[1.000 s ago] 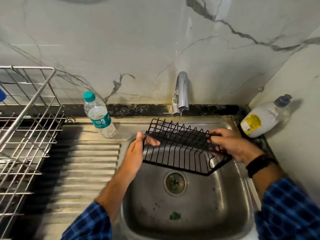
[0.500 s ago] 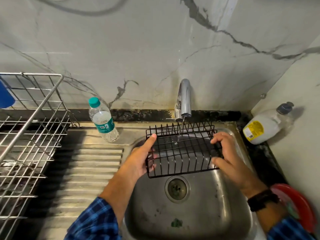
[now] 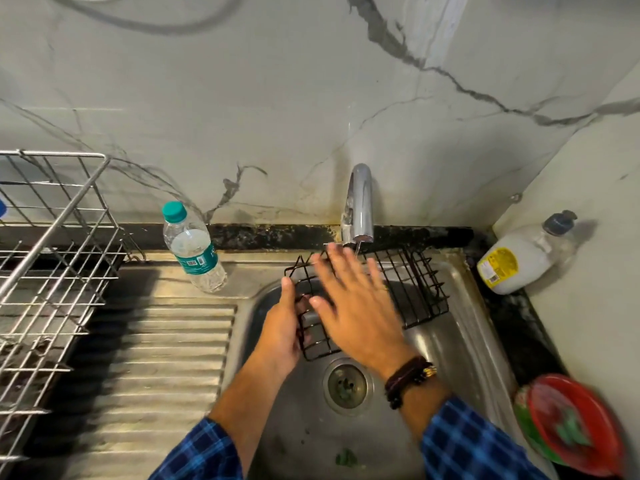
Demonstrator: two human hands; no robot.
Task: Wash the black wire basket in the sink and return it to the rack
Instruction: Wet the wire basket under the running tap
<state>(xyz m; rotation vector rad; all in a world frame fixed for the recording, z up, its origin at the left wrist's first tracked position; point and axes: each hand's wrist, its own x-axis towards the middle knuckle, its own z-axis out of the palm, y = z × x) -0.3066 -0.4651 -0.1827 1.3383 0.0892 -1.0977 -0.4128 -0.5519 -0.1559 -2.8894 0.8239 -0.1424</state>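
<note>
The black wire basket [image 3: 417, 289] is held over the steel sink [image 3: 460, 327], under the tap [image 3: 360, 206], from which a thin stream of water runs. My left hand [image 3: 282, 327] grips the basket's left edge. Spread flat with fingers apart, my right hand [image 3: 353, 303] lies across the middle of the basket, blurred by motion and hiding much of the wire. The silver wire rack [image 3: 52, 271] stands on the counter at the far left.
A water bottle [image 3: 194, 249] with a teal cap stands on the ribbed drainboard [image 3: 156, 368] left of the sink. A soap bottle [image 3: 519, 261] lies in the right corner. A red and green plate [image 3: 571, 424] sits at the lower right.
My right hand has let go of the basket's right edge and swept left across its top, fingers spread. The left hand keeps its grip on the left edge.
</note>
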